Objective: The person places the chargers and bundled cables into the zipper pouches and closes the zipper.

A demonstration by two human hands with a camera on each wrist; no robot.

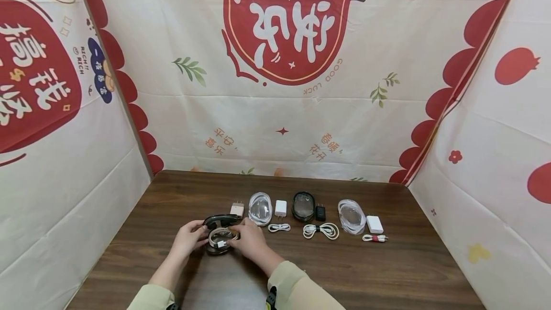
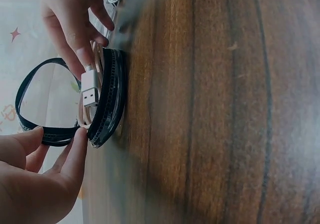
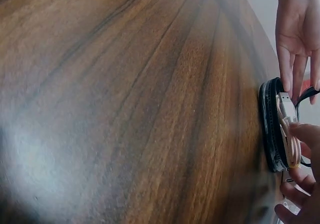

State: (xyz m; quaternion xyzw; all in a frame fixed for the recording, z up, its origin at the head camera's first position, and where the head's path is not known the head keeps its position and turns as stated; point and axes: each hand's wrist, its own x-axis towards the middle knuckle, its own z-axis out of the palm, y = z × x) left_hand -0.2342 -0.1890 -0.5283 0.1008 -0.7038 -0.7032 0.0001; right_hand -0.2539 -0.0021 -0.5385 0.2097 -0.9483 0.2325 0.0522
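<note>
A small see-through zip case (image 2: pixel 114 104) with black zippered edges stands unzipped on the table, its lid raised. A coiled beige charging cable (image 2: pixel 97 59) sits in the opening of its base, with the white USB plug (image 2: pixel 90 95) on top. My left hand (image 1: pixel 189 237) grips the case at its left side, thumb and fingers at the rim where lid and base meet. From the other side, my right hand (image 1: pixel 251 239) pinches the coil, its fingertips beside the plug in the left wrist view. Some of the right fingers are hidden behind the cable in the head view.
Behind the hands lies a pinkish charger (image 1: pixel 237 209). To the right are a clear case (image 1: pixel 268 209), white charger (image 1: pixel 281 208), black case (image 1: pixel 303 206), black charger (image 1: pixel 320 213), second clear case (image 1: pixel 351 216), white charger (image 1: pixel 375 224) and several tied white cables (image 1: pixel 321 230). Printed cloth walls enclose the table.
</note>
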